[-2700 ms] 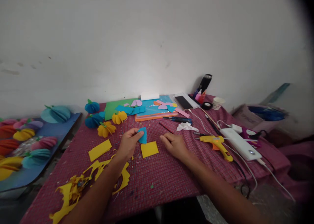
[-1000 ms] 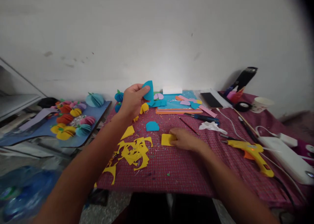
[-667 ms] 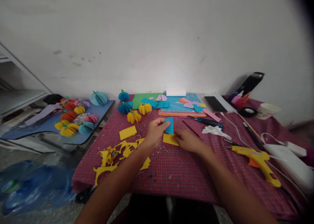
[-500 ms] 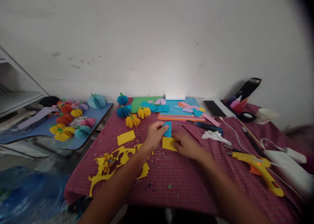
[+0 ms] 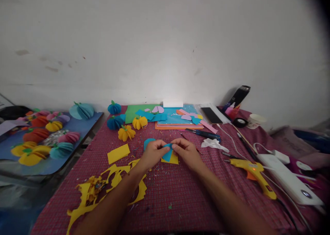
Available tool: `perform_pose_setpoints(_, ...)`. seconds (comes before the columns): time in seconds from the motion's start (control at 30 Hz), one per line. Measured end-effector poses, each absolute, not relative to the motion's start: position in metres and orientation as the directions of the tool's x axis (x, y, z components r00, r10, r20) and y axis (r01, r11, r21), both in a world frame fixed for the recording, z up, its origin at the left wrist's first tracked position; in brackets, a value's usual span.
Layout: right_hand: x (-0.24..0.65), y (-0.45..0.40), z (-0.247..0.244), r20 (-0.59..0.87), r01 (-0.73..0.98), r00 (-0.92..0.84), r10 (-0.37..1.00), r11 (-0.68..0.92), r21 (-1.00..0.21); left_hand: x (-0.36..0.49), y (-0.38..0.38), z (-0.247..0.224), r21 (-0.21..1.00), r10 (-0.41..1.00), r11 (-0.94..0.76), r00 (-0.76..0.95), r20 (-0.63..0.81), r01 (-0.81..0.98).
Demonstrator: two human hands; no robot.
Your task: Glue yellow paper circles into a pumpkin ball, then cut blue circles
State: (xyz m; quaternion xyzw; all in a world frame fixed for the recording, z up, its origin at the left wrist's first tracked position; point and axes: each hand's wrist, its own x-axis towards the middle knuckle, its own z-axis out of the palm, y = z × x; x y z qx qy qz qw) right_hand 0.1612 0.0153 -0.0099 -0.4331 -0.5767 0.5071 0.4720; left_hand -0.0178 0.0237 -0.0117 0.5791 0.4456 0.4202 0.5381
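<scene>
A small blue paper piece (image 5: 167, 153) is pinched between both hands over the middle of the cloth-covered table. My left hand (image 5: 154, 153) is closed on its left side, and my right hand (image 5: 186, 152) is closed at its upper right edge. Beneath it lies a yellow paper rectangle (image 5: 173, 159), partly covered. Behind my left fingers a rounded blue paper piece (image 5: 149, 143) shows. Another yellow rectangle (image 5: 118, 154) rests to the left, with cut yellow scraps (image 5: 113, 180) in front of it.
Paper pumpkins in yellow (image 5: 126, 133) and blue (image 5: 114, 108) stand at the back left; more sit on a blue side table (image 5: 87, 128). On the right are a yellow glue gun (image 5: 254, 173), a phone (image 5: 211, 115), a cup (image 5: 255, 121), a flask (image 5: 239, 96) and cables.
My right hand has left the yellow rectangle and now grips the blue piece with my left hand. A rounded blue piece now shows behind my left hand. The view has turned right.
</scene>
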Motion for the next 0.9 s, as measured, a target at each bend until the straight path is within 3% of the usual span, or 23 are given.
perform_pose_setpoints(0.2,0.1625,0.0160,-0.0120,0.047,0.010,-0.218,0.975,0.050,-0.999,-0.0168,0.0213,-0.0091,0.999,0.954,-0.018,0.301,0.002,0.051)
perform_pose_setpoints(0.47,0.1638,0.0152,-0.0111,0.066,0.057,-0.272,0.960,0.085,-0.995,-0.0203,0.0234,-0.0129,0.996,0.946,-0.037,0.325,0.007,0.085)
perform_pose_setpoints(0.67,0.1651,0.0184,-0.0143,0.084,-0.042,-0.120,0.989,0.079,-0.996,-0.0174,0.0221,-0.0135,0.998,0.945,0.002,0.325,0.017,-0.058)
perform_pose_setpoints(0.9,0.1631,0.0194,-0.0099,0.100,-0.200,-0.047,0.994,0.088,-0.976,-0.0155,0.0209,-0.0130,0.999,0.943,0.035,0.331,-0.024,-0.025)
